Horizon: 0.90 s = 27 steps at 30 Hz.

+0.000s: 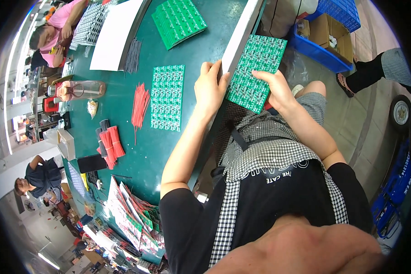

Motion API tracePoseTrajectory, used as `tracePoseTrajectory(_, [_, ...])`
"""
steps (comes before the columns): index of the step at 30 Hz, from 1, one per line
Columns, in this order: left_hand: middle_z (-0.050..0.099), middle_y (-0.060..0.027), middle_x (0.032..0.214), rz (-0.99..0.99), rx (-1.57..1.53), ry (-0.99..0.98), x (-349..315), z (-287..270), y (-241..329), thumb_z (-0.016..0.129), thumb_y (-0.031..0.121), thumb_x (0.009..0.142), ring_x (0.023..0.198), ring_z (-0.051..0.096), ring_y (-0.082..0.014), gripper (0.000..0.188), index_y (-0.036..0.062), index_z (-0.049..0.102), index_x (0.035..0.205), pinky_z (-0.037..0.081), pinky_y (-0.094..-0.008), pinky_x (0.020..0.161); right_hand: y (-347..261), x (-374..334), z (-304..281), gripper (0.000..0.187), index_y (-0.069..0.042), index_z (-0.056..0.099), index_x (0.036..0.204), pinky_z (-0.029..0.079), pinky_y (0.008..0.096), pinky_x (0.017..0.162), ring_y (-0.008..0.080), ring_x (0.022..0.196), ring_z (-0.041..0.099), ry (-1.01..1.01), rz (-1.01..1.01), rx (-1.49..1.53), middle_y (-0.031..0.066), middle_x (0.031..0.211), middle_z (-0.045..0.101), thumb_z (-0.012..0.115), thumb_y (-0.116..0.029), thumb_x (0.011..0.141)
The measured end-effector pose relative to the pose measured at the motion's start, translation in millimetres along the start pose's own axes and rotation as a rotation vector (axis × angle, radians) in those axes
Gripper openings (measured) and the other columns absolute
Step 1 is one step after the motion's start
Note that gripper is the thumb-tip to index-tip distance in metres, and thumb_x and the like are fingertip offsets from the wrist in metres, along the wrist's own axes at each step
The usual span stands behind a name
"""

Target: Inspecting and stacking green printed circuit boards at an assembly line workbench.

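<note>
My right hand [281,91] holds a green circuit board panel [255,68] tilted beside the table edge, its thumb lying on top of the panel. My left hand [210,86] is at the white table edge [237,41], fingers bent and thumb close to the panel's left side. Whatever lies between those fingers is hidden. Left of this hand, another green panel [167,98] lies flat on the green table [123,86]. Farther back sits a stack of green panels [179,20]. A loose bunch of red wires [140,107] lies beside the flat panel.
Dark wires [133,55] lie by a white sheet [116,32]. Bundled red wires [110,141], a phone [92,163] and a bottle [82,90] stand or lie at left. Wired boards [132,214] pile up nearer me. A blue crate [322,48] holds a carton. Other people are nearby.
</note>
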<state>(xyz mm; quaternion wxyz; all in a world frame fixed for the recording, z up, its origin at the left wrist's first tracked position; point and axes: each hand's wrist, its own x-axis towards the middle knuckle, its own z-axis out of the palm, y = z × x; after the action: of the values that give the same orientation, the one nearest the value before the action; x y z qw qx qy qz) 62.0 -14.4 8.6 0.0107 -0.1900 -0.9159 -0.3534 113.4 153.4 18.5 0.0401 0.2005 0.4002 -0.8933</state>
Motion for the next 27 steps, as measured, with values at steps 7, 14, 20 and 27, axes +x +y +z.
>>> tracePoseTrajectory(7, [0.053, -0.0110, 0.097, -0.030, 0.039, 0.018, -1.7, 2.0, 4.7, 0.061, 0.022, 0.080, 0.083, 0.059, -0.0295, 0.037, 0.0059, 0.055, 0.113, 0.047, -0.0389, 0.070, -1.3, -0.5, 2.5, 0.021, 0.003, 0.058, 0.101, 0.049, 0.0310, 0.076, 0.0171, 0.085, 0.061, 0.035, -0.025, -0.021, 0.0091, 0.093, 0.063, 0.052, 0.003, 0.080])
tracePoseTrajectory(14, [0.053, -0.0104, 0.098, -0.047, 0.019, 0.010, -4.6, 1.7, 5.2, 0.061, 0.022, 0.079, 0.083, 0.059, -0.0292, 0.037, 0.0060, 0.055, 0.112, 0.047, -0.0390, 0.070, -5.2, -3.6, 4.1, 0.024, 0.002, 0.055, 0.104, 0.049, 0.0314, 0.078, 0.0175, 0.087, 0.061, 0.028, -0.015, -0.087, 0.0094, 0.097, 0.062, 0.052, 0.003, 0.080])
tracePoseTrajectory(20, [0.053, -0.0106, 0.098, -0.036, 0.001, 0.030, -3.1, 2.5, 4.3, 0.062, 0.022, 0.079, 0.082, 0.060, -0.0297, 0.037, 0.0060, 0.055, 0.112, 0.047, -0.0392, 0.069, -7.5, -2.4, 3.0, 0.029, 0.002, 0.054, 0.108, 0.049, 0.0325, 0.081, 0.0187, 0.092, 0.060, -0.017, -0.006, -0.112, 0.0095, 0.101, 0.061, 0.054, 0.003, 0.080])
tracePoseTrajectory(27, [0.051, -0.0115, 0.100, -0.047, 0.059, 0.023, -7.0, 4.7, 3.1, 0.062, 0.023, 0.079, 0.086, 0.058, -0.0315, 0.040, 0.0079, 0.053, 0.115, 0.047, -0.0408, 0.070, -2.0, -3.9, 3.4, 0.028, 0.003, 0.056, 0.105, 0.050, 0.0333, 0.079, 0.0201, 0.088, 0.061, 0.015, 0.035, 0.002, 0.0102, 0.098, 0.062, 0.049, 0.007, 0.078])
